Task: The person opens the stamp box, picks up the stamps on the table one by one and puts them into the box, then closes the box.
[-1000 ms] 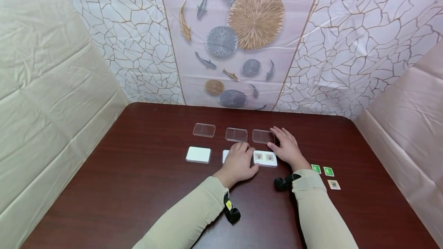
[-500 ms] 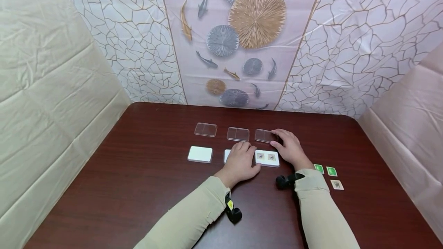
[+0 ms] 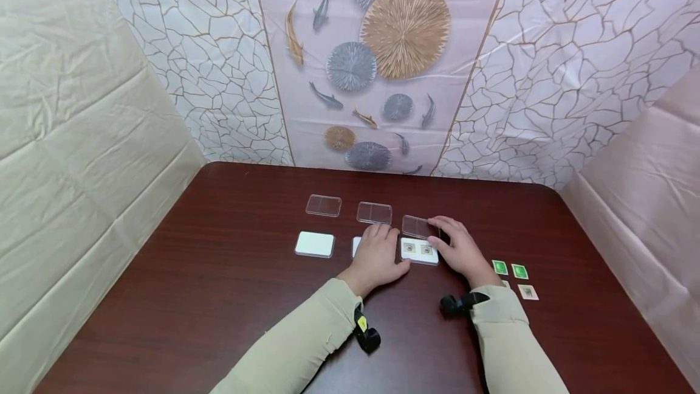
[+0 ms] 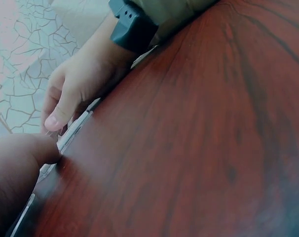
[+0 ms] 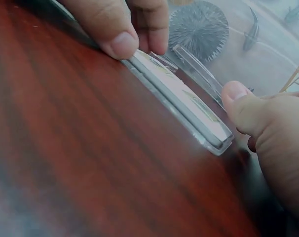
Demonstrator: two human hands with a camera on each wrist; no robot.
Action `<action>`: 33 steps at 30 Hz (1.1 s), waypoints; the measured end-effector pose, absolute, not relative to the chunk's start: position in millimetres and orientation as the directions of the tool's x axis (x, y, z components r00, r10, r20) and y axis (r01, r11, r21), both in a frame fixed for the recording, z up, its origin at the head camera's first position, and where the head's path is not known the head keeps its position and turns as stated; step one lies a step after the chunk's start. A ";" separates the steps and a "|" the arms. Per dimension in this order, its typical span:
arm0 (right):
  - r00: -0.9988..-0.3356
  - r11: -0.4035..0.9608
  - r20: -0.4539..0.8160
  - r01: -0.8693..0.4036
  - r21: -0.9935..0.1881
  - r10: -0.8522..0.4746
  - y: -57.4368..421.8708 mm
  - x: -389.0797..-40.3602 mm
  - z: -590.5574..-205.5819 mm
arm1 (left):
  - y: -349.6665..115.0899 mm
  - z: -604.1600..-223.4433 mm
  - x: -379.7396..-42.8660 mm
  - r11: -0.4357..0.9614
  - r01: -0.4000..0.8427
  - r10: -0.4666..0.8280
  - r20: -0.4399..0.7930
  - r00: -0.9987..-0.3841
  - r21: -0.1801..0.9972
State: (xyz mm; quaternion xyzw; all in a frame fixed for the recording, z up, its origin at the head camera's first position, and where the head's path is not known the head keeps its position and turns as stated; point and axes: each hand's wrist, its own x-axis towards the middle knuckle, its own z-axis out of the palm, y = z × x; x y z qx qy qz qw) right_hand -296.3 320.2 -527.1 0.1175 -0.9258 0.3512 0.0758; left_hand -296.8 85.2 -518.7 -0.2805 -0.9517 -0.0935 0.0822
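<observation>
My left hand (image 3: 374, 257) grips the left end of a flat clear case with a white insert (image 3: 420, 259), thumb at its near edge and fingers at the far edge. Two small stamp-like pictures lie on the insert. In the right wrist view, the left thumb presses at the end of the case (image 5: 181, 113). My right hand (image 3: 462, 251) pinches a clear plastic lid (image 3: 414, 226) by its right end, just behind the case; the lid appears tilted in the right wrist view. The left hand hides much of a second white case (image 3: 356, 246).
A third white case (image 3: 314, 244) lies to the left. Two more clear lids, the left one (image 3: 324, 206) and the middle one (image 3: 374, 213), lie behind. On the right are two green stamp-like pieces (image 3: 519, 271) and a beige one (image 3: 528, 292), with another partly behind the sleeve.
My right hand has brought the clear lid nearer, from the back row to the far edge of the case with the pictures. The left hand stays on the case.
</observation>
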 end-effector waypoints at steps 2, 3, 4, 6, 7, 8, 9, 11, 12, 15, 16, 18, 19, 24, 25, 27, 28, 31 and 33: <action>-0.960 0.719 0.226 -0.273 -0.639 -0.164 319.9 -291.6 -527.5 | 85.2 -518.9 -296.7 0.823 0.551 0.519 0.214 -0.828 0.135; -0.959 0.716 0.230 -0.277 -0.641 -0.165 319.3 -289.1 -527.4 | 85.1 -519.2 -296.9 0.823 0.552 0.519 0.218 -0.827 0.135; -0.957 0.712 0.237 -0.283 -0.642 -0.167 318.7 -286.7 -527.6 | 85.1 -519.5 -296.9 0.823 0.552 0.519 0.218 -0.826 0.134; -0.950 0.709 0.257 -0.304 -0.637 -0.176 317.4 -282.4 -527.6 | 84.7 -519.6 -296.9 0.823 0.553 0.519 0.223 -0.825 0.132; -0.948 0.707 0.264 -0.311 -0.635 -0.180 316.6 -280.2 -527.2 | 84.5 -519.4 -296.7 0.823 0.553 0.519 0.222 -0.825 0.131; -0.945 0.707 0.270 -0.317 -0.632 -0.182 315.6 -278.2 -526.8 | 84.2 -518.7 -296.5 0.823 0.552 0.519 0.222 -0.826 0.130; -0.943 0.708 0.276 -0.324 -0.628 -0.187 315.0 -276.6 -526.8 | 83.8 -518.2 -296.2 0.824 0.552 0.518 0.222 -0.826 0.129; -0.940 0.708 0.282 -0.330 -0.624 -0.190 314.3 -273.9 -526.8 | 83.5 -517.3 -295.6 0.823 0.553 0.519 0.228 -0.824 0.127; -0.941 0.708 0.283 -0.329 -0.625 -0.188 314.1 -272.6 -526.7 | 83.4 -516.9 -295.2 0.823 0.554 0.518 0.231 -0.823 0.127; -0.940 0.709 0.286 -0.328 -0.624 -0.184 314.2 -270.3 -526.9 | 83.9 -516.7 -294.9 0.822 0.556 0.522 0.232 -0.821 0.120; -0.941 0.709 0.287 -0.327 -0.625 -0.180 314.5 -269.8 -527.2 | 84.3 -516.9 -295.0 0.822 0.557 0.524 0.228 -0.821 0.119; -0.941 0.711 0.289 -0.324 -0.624 -0.175 315.5 -269.6 -527.7 | 85.0 -517.5 -295.1 0.821 0.558 0.527 0.219 -0.821 0.117; -0.941 0.713 0.290 -0.322 -0.623 -0.172 315.9 -270.3 -528.1 | 85.1 -517.9 -295.4 0.822 0.558 0.528 0.215 -0.822 0.116; -0.935 0.709 0.317 -0.330 -0.623 -0.158 318.2 -279.1 -528.8 | 84.6 -518.3 -296.1 0.823 0.558 0.527 0.221 -0.820 0.108; -0.935 0.708 0.321 -0.330 -0.624 -0.152 318.4 -281.9 -528.8 | 84.3 -518.1 -296.1 0.823 0.557 0.526 0.225 -0.820 0.106; -0.935 0.713 0.328 -0.323 -0.622 -0.137 319.0 -288.8 -529.1 | 83.9 -517.7 -296.0 0.824 0.558 0.527 0.226 -0.819 0.102; -0.937 0.718 0.327 -0.314 -0.622 -0.126 319.2 -292.5 -529.2 | 83.7 -517.6 -295.8 0.823 0.559 0.528 0.226 -0.819 0.102; -0.946 0.736 0.311 -0.277 -0.618 -0.094 319.3 -303.7 -529.4 | 83.9 -518.1 -295.2 0.820 0.562 0.530 0.226 -0.817 0.108; -0.955 0.755 0.289 -0.243 -0.609 -0.074 319.4 -310.4 -529.0 | 84.0 -518.8 -294.5 0.817 0.566 0.534 0.226 -0.814 0.109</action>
